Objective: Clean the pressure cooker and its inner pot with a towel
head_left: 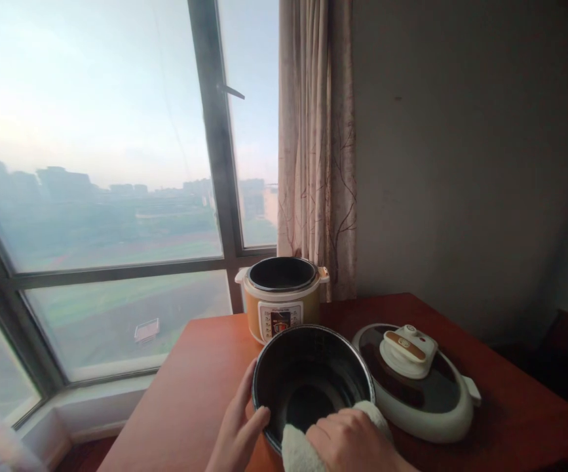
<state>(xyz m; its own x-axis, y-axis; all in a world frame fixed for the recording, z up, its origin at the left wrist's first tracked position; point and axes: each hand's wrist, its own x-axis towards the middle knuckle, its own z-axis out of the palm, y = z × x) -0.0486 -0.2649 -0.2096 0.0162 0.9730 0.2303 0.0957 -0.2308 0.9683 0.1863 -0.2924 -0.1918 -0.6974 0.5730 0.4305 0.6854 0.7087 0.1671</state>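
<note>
A dark inner pot with a shiny rim is tilted toward me above the table, its hollow facing my view. My left hand grips its left side, thumb over the rim and fingers along the outer wall. In my right hand is a pale cloth, bunched at the pot's near right rim; part of it shows beyond my knuckles. Behind the pot stands a gold and white electric pressure cooker without its lid, its control panel facing me. The cooker's lid lies to the right, handle up.
The reddish-brown table has edges at left and back right. A large window fills the left side. A patterned curtain hangs behind the cooker, beside a grey wall.
</note>
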